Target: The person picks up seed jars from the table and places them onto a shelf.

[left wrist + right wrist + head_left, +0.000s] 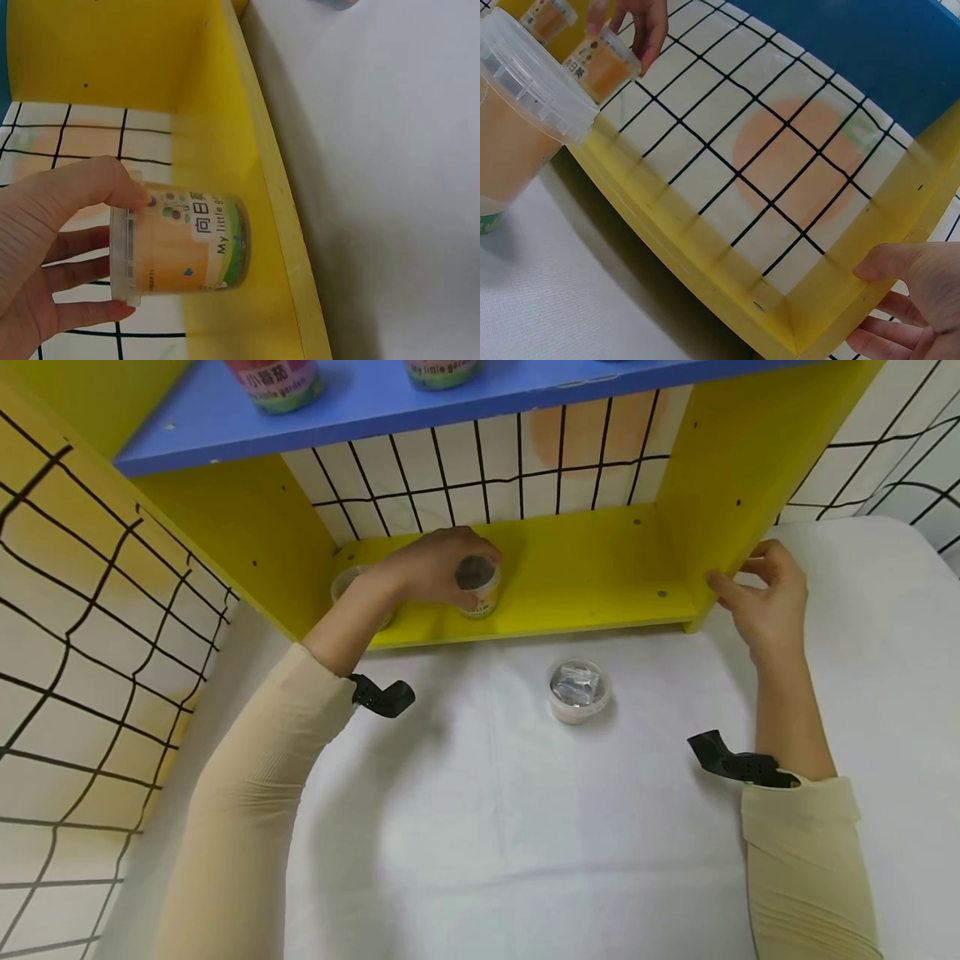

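Note:
My left hand (438,564) grips a clear plastic cup (180,240) near its rim, over the left half of the yellow bottom shelf (577,568). An orange label with green at the base and the words "My little" wraps this cup. Whether its base touches the board is hard to tell. My right hand (776,602) holds the front edge of the yellow side panel (750,485), thumb inside and fingers outside. Behind my left wrist, partly hidden, a second cup (345,581) stands at the shelf's left end.
A third lidded cup (577,689), with a silvery packet showing on top, stands on the white tablecloth (480,827) before the shelf. Above, a blue shelf board (525,397) carries more cups (277,381). Black wire grid (97,652) stands behind and beside the unit.

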A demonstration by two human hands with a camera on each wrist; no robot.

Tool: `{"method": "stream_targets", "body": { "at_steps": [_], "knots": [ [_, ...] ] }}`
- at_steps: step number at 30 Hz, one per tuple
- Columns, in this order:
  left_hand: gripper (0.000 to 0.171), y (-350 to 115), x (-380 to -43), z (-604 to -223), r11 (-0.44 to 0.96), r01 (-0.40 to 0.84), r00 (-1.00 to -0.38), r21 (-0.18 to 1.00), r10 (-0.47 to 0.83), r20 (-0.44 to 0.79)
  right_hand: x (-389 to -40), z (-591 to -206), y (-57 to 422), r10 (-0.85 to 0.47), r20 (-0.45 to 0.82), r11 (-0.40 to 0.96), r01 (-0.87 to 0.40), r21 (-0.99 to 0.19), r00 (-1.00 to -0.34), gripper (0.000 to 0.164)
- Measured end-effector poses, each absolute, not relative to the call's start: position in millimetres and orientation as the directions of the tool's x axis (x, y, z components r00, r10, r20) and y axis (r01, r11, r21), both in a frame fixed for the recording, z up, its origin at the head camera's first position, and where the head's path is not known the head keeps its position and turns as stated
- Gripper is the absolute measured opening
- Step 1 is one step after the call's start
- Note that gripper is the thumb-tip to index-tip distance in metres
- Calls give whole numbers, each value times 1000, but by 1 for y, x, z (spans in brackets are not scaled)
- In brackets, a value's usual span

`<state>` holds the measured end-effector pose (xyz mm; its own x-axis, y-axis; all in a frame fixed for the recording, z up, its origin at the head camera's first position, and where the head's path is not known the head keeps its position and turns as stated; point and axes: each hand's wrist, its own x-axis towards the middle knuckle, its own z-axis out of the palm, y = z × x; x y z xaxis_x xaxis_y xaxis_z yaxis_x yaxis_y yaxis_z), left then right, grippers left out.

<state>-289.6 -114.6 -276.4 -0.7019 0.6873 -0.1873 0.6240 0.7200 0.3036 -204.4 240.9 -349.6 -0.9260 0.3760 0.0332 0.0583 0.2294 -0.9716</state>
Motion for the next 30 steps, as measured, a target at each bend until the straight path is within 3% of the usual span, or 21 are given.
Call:
{"method": "stream_targets", "body": {
  "at_steps": [5,13,20,24,30],
  "knots": [
    [58,-118,-290,-280,690,651,-684,316,714,-148,-205,-350,241,373,30,227,60,-972,-928,23],
    [58,-119,-274,-278,635,737,-652,232,758,-3,-205,-351,241,367,38,223,48,-974,-929,23],
    [51,-115,-237,-282,510,848,-529,146,833,161,-206,-350,241,365,27,214,55,-975,-931,23],
    [50,-117,-225,-289,473,867,-495,157,855,156,-207,-350,242,365,26,210,55,-976,-931,24],
    [51,-119,-213,-303,480,858,-498,183,864,67,-206,-351,241,363,39,208,40,-977,-931,23]
  ]
}}
